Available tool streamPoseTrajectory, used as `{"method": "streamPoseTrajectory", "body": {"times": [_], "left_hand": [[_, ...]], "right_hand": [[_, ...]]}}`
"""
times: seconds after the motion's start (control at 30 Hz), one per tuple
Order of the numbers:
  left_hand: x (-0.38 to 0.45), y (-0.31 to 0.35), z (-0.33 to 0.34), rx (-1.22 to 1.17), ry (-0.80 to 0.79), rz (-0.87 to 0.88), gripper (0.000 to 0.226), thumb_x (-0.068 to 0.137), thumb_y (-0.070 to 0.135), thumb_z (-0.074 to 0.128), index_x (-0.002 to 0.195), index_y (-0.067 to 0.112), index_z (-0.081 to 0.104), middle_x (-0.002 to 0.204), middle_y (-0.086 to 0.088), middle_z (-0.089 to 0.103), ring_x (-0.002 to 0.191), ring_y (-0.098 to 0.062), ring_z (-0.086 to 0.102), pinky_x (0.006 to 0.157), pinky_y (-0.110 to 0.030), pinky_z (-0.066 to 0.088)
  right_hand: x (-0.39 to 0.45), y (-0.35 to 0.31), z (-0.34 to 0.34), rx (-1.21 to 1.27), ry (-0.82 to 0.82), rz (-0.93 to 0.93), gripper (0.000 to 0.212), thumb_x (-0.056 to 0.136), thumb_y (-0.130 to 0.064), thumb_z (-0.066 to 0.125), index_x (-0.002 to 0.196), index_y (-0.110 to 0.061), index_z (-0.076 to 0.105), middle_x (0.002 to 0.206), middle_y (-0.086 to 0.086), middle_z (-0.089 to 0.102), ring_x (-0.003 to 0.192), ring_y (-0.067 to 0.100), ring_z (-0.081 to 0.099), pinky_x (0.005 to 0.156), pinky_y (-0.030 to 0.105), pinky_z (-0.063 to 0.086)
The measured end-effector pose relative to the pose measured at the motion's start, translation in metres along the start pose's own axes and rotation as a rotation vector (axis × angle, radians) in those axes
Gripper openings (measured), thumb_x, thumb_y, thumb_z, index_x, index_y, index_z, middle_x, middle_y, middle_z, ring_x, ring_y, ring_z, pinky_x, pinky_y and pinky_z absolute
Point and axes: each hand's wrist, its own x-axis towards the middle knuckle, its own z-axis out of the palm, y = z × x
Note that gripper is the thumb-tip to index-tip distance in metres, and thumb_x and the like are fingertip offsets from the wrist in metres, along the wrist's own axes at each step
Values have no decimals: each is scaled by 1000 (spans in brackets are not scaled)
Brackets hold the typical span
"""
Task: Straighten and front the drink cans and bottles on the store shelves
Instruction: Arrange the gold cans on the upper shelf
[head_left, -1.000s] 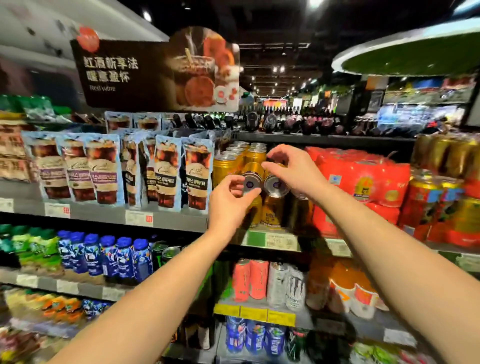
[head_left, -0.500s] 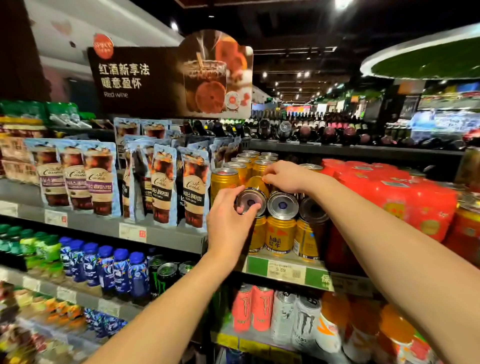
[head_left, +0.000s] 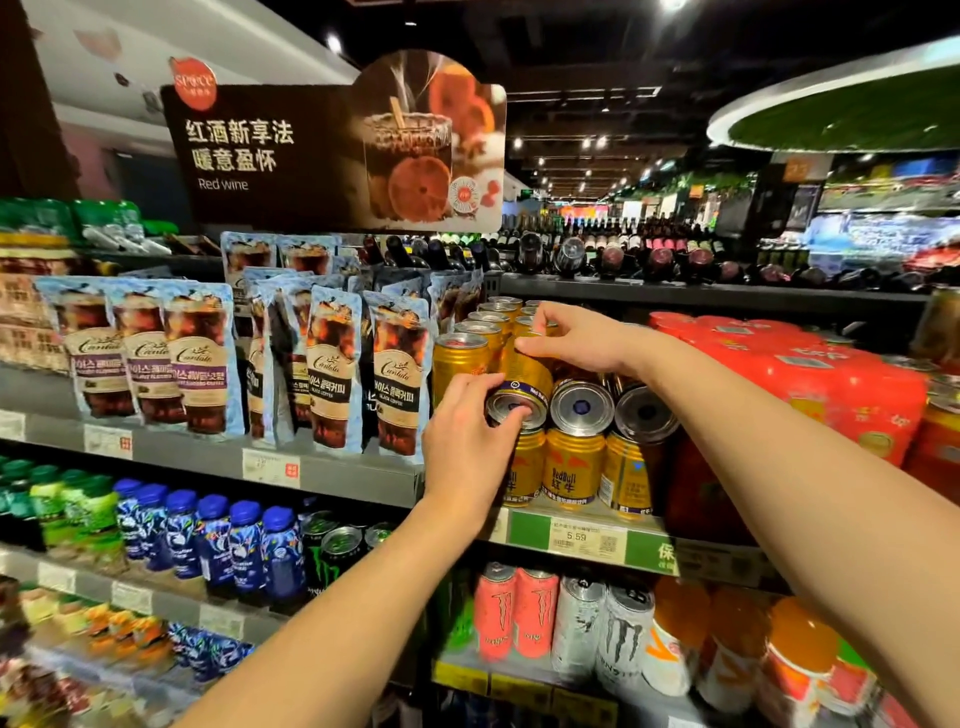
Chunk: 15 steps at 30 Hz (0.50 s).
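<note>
A gold can lying on its side atop the upright gold cans was gripped at both ends — its silver base, facing outward, was held by the curled fingers of the left hand, while its far end was pinched by the thumb and fingers of the right hand. Two more tipped cans lay just beside it on the same top shelf, bases forward, with red multipacks to the right and coffee pouches to the left. The fronting was judged barely begun: the three lying cans were yet to be set right, and the energy drink cans and blue bottles on the lower shelves looked fairly orderly — how well aligned could not be told.
</note>
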Motion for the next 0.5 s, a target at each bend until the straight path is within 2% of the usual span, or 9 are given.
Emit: {"method": "streamPoseTrajectory", "body": {"times": [0.17, 0.3, 0.43, 0.5], "left_hand": [[-6, -5, 0, -27, 37, 58, 37, 81, 24, 79, 116, 19, 68, 110, 7, 64, 99, -7, 60, 84, -30, 52], [-11, -10, 0, -53, 77, 84, 29, 82, 20, 78, 109, 19, 69, 103, 8, 65, 94, -5, 60, 78, -28, 51], [-12, -15, 2, -75, 72, 11, 29, 83, 27, 79, 110, 20, 71, 104, 12, 67, 95, 0, 59, 80, -5, 39], [-15, -17, 2, -71, 45, 2, 32, 83, 31, 79, 113, 21, 71, 106, 13, 67, 96, 3, 57, 81, 2, 34]], "right_hand": [[-3, -8, -4, 29, -56, 5, 45, 77, -58, 73, 86, -24, 45, 93, -2, 57, 82, 15, 50, 74, 34, 41], [-5, -13, -2, 177, -48, -22, 52, 60, -56, 85, 79, -24, 48, 83, 5, 56, 78, 19, 48, 71, 37, 37], [-11, -17, 1, 235, -16, -74, 46, 70, -30, 86, 80, -20, 42, 78, 5, 50, 72, 17, 43, 62, 31, 36], [-13, -16, 2, 231, -21, -83, 46, 70, -24, 86, 78, -20, 41, 84, 12, 57, 76, 22, 51, 69, 40, 45]]}}
